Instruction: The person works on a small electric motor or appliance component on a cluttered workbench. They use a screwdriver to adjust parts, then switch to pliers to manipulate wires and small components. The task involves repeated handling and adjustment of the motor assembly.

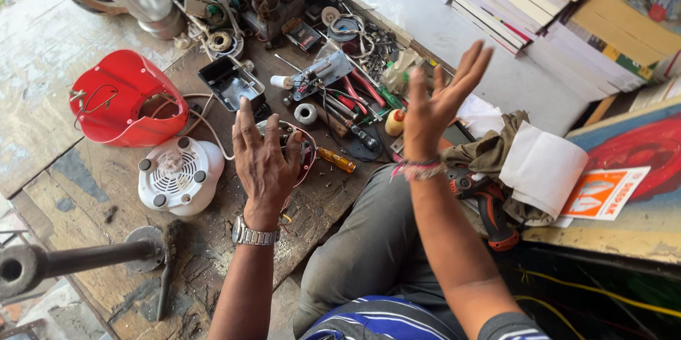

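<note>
1. The left hand (pixel 264 162) is raised at the centre of the frame, back toward the camera, fingers spread and straight, grasping nothing. A metal wristwatch (pixel 254 235) sits on its wrist.

2. The right hand (pixel 441 102) is lifted right of centre, palm open, fingers fanned toward the upper right, also empty. A beaded bracelet (pixel 417 169) circles that wrist.

3. Directly behind the left hand, partly hidden by its fingers, lies a small round appliance part (pixel 303 150) with wires; whether the hand touches it cannot be told.

4. Just right of that part, between the two hands, lies a screwdriver (pixel 335 160) with an amber handle.

5. To the left of the left hand, near it but apart, a white vented appliance base (pixel 177 175) rests on the worn wooden workbench (pixel 92 191).

6. Farther to the upper left lies a red plastic housing (pixel 120 99), linked by a pale cord to the parts at centre.

7. Above the hands, in the upper middle of the frame, is a clutter of pliers, screws and motor parts, with a black open tray (pixel 230 83) and a small white roll of tape (pixel 306 113).

8. Below and right of the right hand, a cordless drill (pixel 489 212) lies beside a khaki cloth (pixel 489 152) and a white paper roll (pixel 543 166).

9. Stacked books (pixel 539 6) fill the upper right corner.

10. A dark metal pipe (pixel 64 262) juts in from the lower left.
</note>
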`<state>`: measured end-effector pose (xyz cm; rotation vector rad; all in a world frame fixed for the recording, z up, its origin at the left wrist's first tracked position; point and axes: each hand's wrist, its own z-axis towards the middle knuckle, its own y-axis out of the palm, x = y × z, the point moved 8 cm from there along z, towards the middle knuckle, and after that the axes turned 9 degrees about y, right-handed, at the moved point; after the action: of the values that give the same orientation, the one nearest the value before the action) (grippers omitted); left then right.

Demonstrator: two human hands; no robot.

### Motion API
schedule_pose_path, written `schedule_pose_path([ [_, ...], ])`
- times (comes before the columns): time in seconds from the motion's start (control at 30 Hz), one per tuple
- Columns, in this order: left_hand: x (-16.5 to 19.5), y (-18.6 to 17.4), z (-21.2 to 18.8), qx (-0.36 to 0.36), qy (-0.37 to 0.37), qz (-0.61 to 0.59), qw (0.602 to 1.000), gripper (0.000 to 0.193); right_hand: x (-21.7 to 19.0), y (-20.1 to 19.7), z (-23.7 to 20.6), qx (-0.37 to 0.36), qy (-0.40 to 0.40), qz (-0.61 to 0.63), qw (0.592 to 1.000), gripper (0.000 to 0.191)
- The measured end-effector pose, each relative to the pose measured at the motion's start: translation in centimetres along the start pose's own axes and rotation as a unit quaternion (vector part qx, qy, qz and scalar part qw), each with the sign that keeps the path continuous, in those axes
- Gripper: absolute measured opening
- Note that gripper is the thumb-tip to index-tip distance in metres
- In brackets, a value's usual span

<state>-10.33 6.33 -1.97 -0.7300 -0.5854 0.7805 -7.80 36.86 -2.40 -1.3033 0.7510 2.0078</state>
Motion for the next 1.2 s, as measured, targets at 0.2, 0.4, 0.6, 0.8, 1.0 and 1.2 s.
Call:
schedule_pose_path([
  [0.2, 0.3, 0.0, -0.1, -0.012, -0.004, -0.002, 1.000, 0.046, 0.1, -5.9, 6.5, 0.052, -0.014, 0.022, 0.998, 0.102],
  [0.4, 0.6, -0.1, 0.0, -0.009, 0.005, -0.003, 1.000, 0.045, -2.4, -11.0, 9.2, 0.090, -0.109, 0.068, 0.988, 0.095],
  [0.6, 0.5, 0.0, -0.1, -0.009, -0.003, -0.008, 1.000, 0.045, -3.8, -11.0, 7.2, 0.095, -0.129, 0.018, 0.987, 0.093],
  [0.8, 0.4, 0.0, 0.3, -0.003, 0.002, -0.015, 1.000, 0.040, 1.0, -2.8, -0.5, -0.020, 0.004, 0.016, 1.000, 0.094],
  [1.0, -0.1, 0.1, 0.4, -0.040, 0.015, -0.049, 0.998, 0.038, 4.4, 3.5, -9.7, -0.135, -0.029, -0.202, 0.970, 0.079],
  [1.2, -1.7, 0.2, 1.3, -0.125, 0.084, -0.177, 0.973, 0.036, 5.0, 4.1, -11.6, -0.249, 0.020, -0.117, 0.961, 0.068],
])
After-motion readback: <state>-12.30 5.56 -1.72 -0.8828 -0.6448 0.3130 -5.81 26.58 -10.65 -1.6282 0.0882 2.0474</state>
